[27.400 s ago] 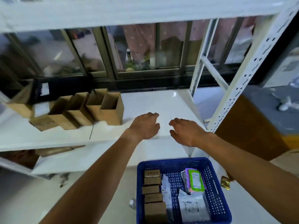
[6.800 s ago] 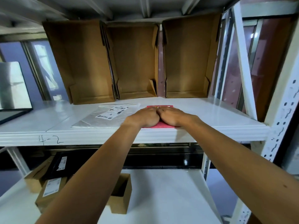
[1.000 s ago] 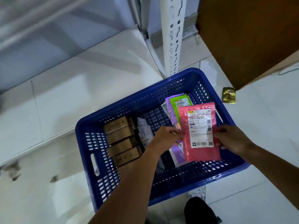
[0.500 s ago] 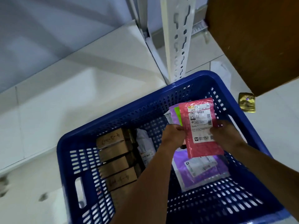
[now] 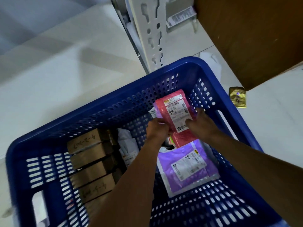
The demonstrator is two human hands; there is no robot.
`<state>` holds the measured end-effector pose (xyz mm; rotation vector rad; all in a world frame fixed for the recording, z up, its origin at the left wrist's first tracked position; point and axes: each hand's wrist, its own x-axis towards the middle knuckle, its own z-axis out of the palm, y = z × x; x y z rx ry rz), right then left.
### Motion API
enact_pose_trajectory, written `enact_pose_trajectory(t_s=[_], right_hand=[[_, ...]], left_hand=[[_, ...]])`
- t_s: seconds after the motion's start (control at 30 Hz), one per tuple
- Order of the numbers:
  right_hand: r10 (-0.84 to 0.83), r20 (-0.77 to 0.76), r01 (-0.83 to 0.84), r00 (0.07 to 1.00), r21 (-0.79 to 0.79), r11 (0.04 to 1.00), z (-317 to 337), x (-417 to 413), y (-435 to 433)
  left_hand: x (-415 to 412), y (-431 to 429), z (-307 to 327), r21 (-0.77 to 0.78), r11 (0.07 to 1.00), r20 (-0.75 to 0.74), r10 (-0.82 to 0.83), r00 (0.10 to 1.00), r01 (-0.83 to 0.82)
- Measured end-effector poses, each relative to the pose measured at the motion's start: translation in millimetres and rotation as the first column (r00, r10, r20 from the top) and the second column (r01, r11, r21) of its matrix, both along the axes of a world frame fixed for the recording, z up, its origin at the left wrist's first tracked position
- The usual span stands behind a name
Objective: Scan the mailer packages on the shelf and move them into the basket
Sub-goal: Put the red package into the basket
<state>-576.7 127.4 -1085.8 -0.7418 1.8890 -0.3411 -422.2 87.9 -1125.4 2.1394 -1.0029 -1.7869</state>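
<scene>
A pink mailer with a white label leans against the far wall inside the blue basket. My left hand pinches its left edge. Over on the right edge, my right hand holds it, thumb lying across the label. Below the pink one lies a purple mailer with a white label. A row of several brown boxes fills the basket's left side, and a white mailer stands between them and my left arm.
The basket stands on a pale tiled floor. A white perforated shelf post rises just behind it. A brown cardboard box hangs over the upper right. A gold wrapper lies on the floor to the basket's right.
Both hands have lowered the pink mailer deeper into the basket, toward its far wall. The camera has moved closer over the basket.
</scene>
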Motion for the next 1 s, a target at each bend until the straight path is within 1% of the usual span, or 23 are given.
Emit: enact_pose_trajectory(t_s=[0.07, 0.13, 0.2, 0.23, 0.27, 0.3, 0.33, 0.37, 0.4, 0.43, 0.47, 0.5, 0.53, 0.6, 0.67, 0.7, 0.77, 0.87, 0.97, 1.0], right_hand=[[-0.004, 0.012, 0.004, 1.0, -0.007, 1.0, 1, -2, 2], [0.021, 0.01, -0.021, 1.0, -0.023, 1.0, 3, -3, 6], [0.13, -0.047, -0.132, 0.99, -0.062, 0.989, 6, -3, 9], [0.203, -0.099, -0.212, 0.974, -0.093, 0.973, 7, -4, 10], [0.276, -0.148, -0.295, 0.95, -0.126, 0.947, 7, -3, 12], [0.333, -0.187, -0.364, 0.924, -0.167, 0.916, 5, -2, 13], [0.374, -0.222, -0.417, 0.9, -0.194, 0.888, 2, -2, 13], [0.414, -0.253, -0.468, 0.874, -0.213, 0.858, -5, -2, 12], [0.457, -0.303, -0.527, 0.836, -0.214, 0.822, -16, -3, 11], [0.509, -0.366, -0.601, 0.779, -0.204, 0.773, -27, -3, 9], [0.562, -0.438, -0.682, 0.702, -0.185, 0.708, -37, -2, 6], [0.599, -0.517, -0.76, 0.611, -0.17, 0.628, -49, 1, 3], [0.618, -0.577, -0.811, 0.534, -0.142, 0.568, -58, 4, 1], [0.59, -0.681, -0.848, 0.433, -0.087, 0.522, -78, 10, -2], [0.581, -0.727, -0.871, 0.366, -0.048, 0.489, -96, 15, 0], [0.577, -0.736, -0.875, 0.353, -0.042, 0.482, -102, 16, 2], [0.549, -0.751, -0.865, 0.368, -0.06, 0.499, -109, 16, 4], [0.443, -0.811, -0.845, 0.382, -0.112, 0.524, -107, 16, 5], [0.417, -0.839, -0.864, 0.35, -0.117, 0.49, -113, 13, 9], [0.441, -0.837, -0.869, 0.325, -0.08, 0.488, -117, 13, 11]], left_hand=[[0, 1, 2, -0.003, 0.999, 0.014, 0.042, 0.999, -0.042], [-1, 2, 12, -0.038, 0.999, 0.078, 0.004, 0.997, -0.001], [-2, 6, 27, -0.147, 0.975, 0.228, -0.132, 0.965, 0.168], [-4, 8, 32, -0.218, 0.931, 0.324, -0.213, 0.922, 0.292], [-3, 11, 36, -0.302, 0.854, 0.421, -0.28, 0.863, 0.425], [-2, 12, 39, -0.391, 0.741, 0.509, -0.32, 0.799, 0.546], [-3, 11, 38, -0.454, 0.604, 0.58, -0.357, 0.732, 0.655], [-3, 8, 33, -0.461, 0.481, 0.636, -0.407, 0.656, 0.745], [-4, 3, 26, -0.432, 0.377, 0.675, -0.468, 0.571, 0.819], [-4, -2, 15, -0.39, 0.293, 0.701, -0.52, 0.488, 0.873], [-3, -6, 5, -0.357, 0.22, 0.72, -0.554, 0.418, 0.908], [-2, -10, -7, -0.339, 0.16, 0.74, -0.563, 0.368, 0.927], [-1, -11, -16, -0.326, 0.124, 0.75, -0.57, 0.336, 0.937], [2, -13, -38, -0.312, 0.1, 0.754, -0.579, 0.31, 0.945], [4, -15, -56, -0.305, 0.102, 0.763, -0.57, 0.307, 0.947], [4, -15, -61, -0.312, 0.106, 0.77, -0.554, 0.317, 0.944], [3, -13, -72, -0.347, 0.102, 0.781, -0.52, 0.347, 0.932], [2, -11, -80, -0.411, 0.109, 0.765, -0.499, 0.408, 0.905], [-1, -11, -86, -0.44, 0.138, 0.743, -0.499, 0.446, 0.887], [-1, -10, -87, -0.439, 0.145, 0.739, -0.503, 0.448, 0.887]])
